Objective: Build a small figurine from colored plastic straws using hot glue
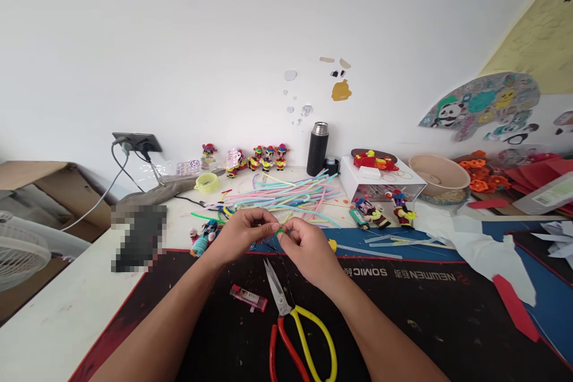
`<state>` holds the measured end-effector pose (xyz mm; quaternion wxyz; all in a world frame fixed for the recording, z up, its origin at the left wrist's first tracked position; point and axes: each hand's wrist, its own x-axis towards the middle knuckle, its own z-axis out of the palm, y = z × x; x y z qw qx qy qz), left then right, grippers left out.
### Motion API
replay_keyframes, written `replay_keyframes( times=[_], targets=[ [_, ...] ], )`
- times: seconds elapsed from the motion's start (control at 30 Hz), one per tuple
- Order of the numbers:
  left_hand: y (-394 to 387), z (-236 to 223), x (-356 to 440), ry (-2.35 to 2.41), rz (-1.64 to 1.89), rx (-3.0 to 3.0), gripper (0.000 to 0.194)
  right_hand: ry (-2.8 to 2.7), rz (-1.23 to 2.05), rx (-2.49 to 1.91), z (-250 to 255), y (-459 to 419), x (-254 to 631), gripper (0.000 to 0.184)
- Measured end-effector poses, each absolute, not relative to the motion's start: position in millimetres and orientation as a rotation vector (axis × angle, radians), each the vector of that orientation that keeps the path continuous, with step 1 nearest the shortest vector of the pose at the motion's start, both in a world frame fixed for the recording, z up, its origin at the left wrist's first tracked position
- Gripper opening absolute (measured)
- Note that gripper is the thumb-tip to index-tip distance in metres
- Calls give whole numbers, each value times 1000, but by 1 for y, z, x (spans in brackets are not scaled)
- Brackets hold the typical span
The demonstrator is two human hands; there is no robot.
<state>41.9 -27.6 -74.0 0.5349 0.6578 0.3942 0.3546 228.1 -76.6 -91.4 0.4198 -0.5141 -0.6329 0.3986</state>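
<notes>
My left hand (244, 231) and my right hand (307, 250) meet above the black desk mat (425, 316), fingers pinched together on a small green pipe cleaner piece (280, 230) held between them. A thin dark wire hangs down from the pinch toward the mat. Below the hands lie scissors (295, 325) with one red and one yellow handle, blades pointing up at the hands. A pink lighter (249, 298) rests left of the scissors. Behind the hands spreads a pile of pastel pipe cleaners (286, 196).
Small colourful figures (264, 158) line the wall; two more (385, 210) lie by a white box (380, 182). A black flask (317, 148), tape roll (207, 182), bowl (439, 174), white paper (474, 245), red paper and a fan (22, 250) at left surround the mat.
</notes>
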Motion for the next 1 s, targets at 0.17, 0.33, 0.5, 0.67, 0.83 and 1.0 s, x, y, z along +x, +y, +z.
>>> replay_keyframes(
  times=[0.17, 0.33, 0.5, 0.67, 0.83, 1.0],
  targets=[
    [-29, -72, 43, 927, 890, 1484, 39, -1462, 1107, -1246, -92, -76, 227, 16],
    [-29, -75, 47, 910, 963, 1344, 38, -1363, 1247, -1161, -92, -75, 228, 23],
    [-29, -76, 47, 905, 957, 1349, 37, -1341, 1247, -1149, -92, -76, 229, 24],
    [-28, -76, 44, 926, 915, 1436, 38, -1296, 1209, -1145, -90, -76, 229, 25],
    [-29, -74, 44, 938, 833, 1548, 32, -1263, 1197, -1137, -86, -76, 228, 27],
    [-30, -73, 44, 955, 790, 1584, 30, -1279, 1190, -1175, -86, -77, 228, 26]
  ],
)
